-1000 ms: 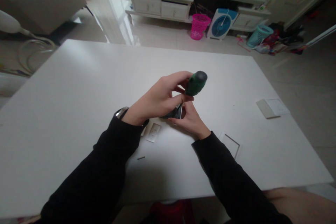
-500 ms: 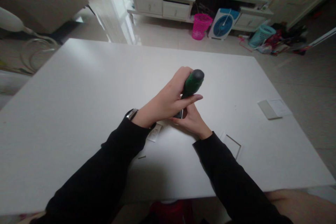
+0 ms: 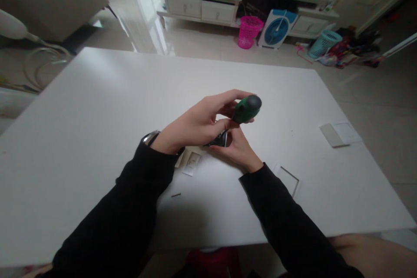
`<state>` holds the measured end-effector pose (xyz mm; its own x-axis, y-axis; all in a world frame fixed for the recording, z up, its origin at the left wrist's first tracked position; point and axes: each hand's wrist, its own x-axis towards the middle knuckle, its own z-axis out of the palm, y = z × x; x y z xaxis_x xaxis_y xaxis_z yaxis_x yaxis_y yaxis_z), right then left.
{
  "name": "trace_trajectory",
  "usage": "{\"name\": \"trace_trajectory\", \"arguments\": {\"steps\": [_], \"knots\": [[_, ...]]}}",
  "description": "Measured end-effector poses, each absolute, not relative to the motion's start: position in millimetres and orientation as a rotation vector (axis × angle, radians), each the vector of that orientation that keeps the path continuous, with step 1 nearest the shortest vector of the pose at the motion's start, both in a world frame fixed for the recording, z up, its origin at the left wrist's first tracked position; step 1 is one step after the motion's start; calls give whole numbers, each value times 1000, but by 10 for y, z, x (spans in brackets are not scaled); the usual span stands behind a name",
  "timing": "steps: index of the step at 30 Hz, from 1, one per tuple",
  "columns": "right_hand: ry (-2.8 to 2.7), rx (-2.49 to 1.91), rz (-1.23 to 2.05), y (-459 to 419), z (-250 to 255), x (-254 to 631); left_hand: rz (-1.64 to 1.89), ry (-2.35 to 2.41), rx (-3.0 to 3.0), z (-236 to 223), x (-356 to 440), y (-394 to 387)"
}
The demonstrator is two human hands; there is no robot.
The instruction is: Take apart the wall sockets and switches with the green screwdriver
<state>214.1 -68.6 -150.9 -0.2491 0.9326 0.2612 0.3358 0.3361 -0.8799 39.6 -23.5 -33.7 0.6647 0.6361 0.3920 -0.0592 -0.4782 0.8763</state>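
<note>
My left hand (image 3: pixel 195 124) pinches the green-handled screwdriver (image 3: pixel 246 109) with thumb and fingers, its tip pointing down. Under it my right hand (image 3: pixel 237 150) grips a small dark metal part (image 3: pixel 217 140), pressed against the white table (image 3: pixel 97 108). The screwdriver's shaft is mostly hidden behind my fingers. A small white switch piece (image 3: pixel 191 161) lies just left of my right hand, partly under my left wrist.
A small screw (image 3: pixel 175 194) lies near my left sleeve. A white frame plate (image 3: pixel 288 178) rests right of my right forearm. Two flat white pieces (image 3: pixel 339 133) lie near the table's right edge. Beyond the table are a pink basket (image 3: pixel 248 31) and a fan (image 3: pixel 276 28).
My left hand went from a full wrap around the screwdriver handle back to a fingertip pinch, and the handle tilted to the right. My right hand stayed on the dark part.
</note>
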Motion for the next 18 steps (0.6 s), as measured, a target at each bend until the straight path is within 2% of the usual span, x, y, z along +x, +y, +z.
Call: {"name": "trace_trajectory", "arguments": {"steps": [6, 18], "knots": [[-1766, -1107, 859, -688, -1491, 2142, 874, 418, 1878, -382, 398, -223], [-1751, -1150, 894, -666, -1556, 2123, 1011, 645, 2145, -448, 450, -184]]}}
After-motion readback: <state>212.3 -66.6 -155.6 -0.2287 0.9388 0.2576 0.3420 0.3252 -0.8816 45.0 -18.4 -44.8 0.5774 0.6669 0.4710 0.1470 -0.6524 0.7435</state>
